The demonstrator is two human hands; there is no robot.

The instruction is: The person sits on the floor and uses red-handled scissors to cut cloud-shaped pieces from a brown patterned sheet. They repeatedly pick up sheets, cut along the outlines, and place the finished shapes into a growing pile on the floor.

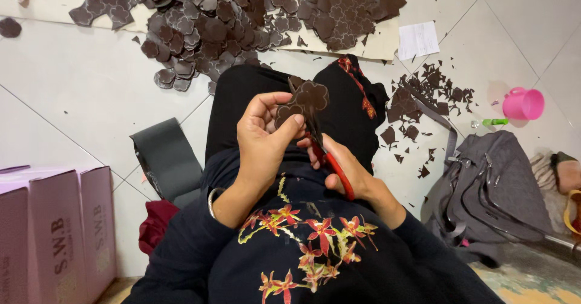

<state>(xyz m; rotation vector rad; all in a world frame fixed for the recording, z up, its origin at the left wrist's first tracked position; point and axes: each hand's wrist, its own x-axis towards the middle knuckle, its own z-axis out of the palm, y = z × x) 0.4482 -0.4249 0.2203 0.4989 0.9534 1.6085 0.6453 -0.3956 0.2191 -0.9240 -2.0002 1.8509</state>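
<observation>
My left hand [263, 139] pinches a dark brown lobed cut-out piece [307, 100] between thumb and fingers, held over my lap. My right hand [346, 172] grips red-handled scissors [330, 161], whose blades reach up into the piece's lower edge. A bangle sits on my left wrist. I wear a dark garment with red and yellow embroidered flowers.
A large heap of similar brown cut-outs [209, 22] lies on the white tiled floor ahead, with a second pile [348, 7] on a pale sheet. Offcut scraps [423, 98] scatter to the right. A pink cup [523, 104], grey bag [493, 189], grey strip [169, 158] and pink boxes [48, 231] surround me.
</observation>
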